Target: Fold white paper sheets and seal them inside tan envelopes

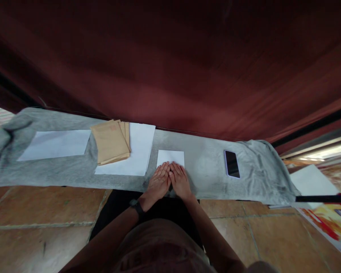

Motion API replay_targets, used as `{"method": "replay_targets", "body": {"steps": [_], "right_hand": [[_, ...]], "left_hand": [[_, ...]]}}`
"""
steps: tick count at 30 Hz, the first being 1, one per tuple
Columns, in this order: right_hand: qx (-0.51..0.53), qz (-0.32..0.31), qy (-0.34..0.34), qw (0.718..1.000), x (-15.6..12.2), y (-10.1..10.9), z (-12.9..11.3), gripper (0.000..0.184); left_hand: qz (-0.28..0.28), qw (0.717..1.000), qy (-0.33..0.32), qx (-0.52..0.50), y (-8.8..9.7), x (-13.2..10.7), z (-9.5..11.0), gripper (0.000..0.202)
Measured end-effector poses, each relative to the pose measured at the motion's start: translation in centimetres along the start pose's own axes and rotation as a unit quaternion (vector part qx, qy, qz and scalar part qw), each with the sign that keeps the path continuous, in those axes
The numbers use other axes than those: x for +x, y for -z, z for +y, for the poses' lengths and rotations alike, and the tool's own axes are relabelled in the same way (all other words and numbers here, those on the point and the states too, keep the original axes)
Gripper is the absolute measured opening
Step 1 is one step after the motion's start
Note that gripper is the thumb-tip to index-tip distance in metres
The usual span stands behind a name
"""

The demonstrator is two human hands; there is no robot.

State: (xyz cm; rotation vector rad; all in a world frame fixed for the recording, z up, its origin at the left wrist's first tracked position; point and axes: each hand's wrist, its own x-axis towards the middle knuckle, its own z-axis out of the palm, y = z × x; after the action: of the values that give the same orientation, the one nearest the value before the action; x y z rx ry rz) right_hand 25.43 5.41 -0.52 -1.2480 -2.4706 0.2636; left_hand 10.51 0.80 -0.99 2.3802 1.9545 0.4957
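Observation:
A small white sheet of paper (171,156), perhaps folded, lies on the grey cloth in front of my body. My left hand (160,179) rests flat on its near left part, fingers stretched out. Beside it, my right hand (179,179) presses flat on the near right part, the fingertips of both hands almost meeting. The palms hide the paper's near edge. To the left of my hands is a stack of white paper (139,149), partly covered by several brown envelopes (110,142).
A single white sheet (58,144) lies farther left on the grey cloth (204,167). A phone (232,164) lies to the right. A dark red fabric panel (170,94) rises behind the narrow surface. Tiled floor (45,212) and a colourful printed box (333,223) show below.

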Motion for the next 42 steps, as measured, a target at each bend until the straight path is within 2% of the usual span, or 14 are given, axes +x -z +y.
{"method": "replay_targets", "body": {"steps": [4,8,14,20,23,29,35,42], "right_hand": [[-0.032,0.014,-0.019,0.999,-0.5,-0.4,-0.4,0.053],[-0.063,0.035,-0.03,0.997,-0.8,-0.3,0.4,0.058],[-0.078,0.047,-0.04,0.995,-1.0,-0.1,1.3,0.06],[-0.079,0.048,-0.045,0.995,-1.0,-0.3,1.1,0.055],[-0.072,0.042,-0.053,0.995,-0.9,-0.1,1.1,0.052],[-0.028,0.028,-0.075,0.996,1.7,0.6,0.5,0.049],[-0.017,0.001,-0.051,0.999,5.2,-0.7,-0.2,0.049],[-0.057,0.017,-0.042,0.997,5.2,-1.2,1.0,0.046]], "left_hand": [[0.008,1.0,0.015,0.005,0.0,-0.1,-0.2,0.059],[0.033,0.998,0.052,0.007,-0.1,0.1,-0.8,0.059],[0.041,0.993,0.107,0.014,0.2,1.8,-1.6,0.06],[0.005,0.999,0.051,0.009,0.0,4.6,-0.8,0.058],[-0.002,0.998,0.06,0.012,-0.4,5.5,-1.0,0.059],[-0.013,0.998,0.054,0.031,-0.6,5.7,-2.0,0.059],[-0.023,0.997,0.058,0.046,-0.3,5.8,-2.1,0.059],[0.006,0.997,0.069,0.029,-0.4,5.9,-2.3,0.059]]}}
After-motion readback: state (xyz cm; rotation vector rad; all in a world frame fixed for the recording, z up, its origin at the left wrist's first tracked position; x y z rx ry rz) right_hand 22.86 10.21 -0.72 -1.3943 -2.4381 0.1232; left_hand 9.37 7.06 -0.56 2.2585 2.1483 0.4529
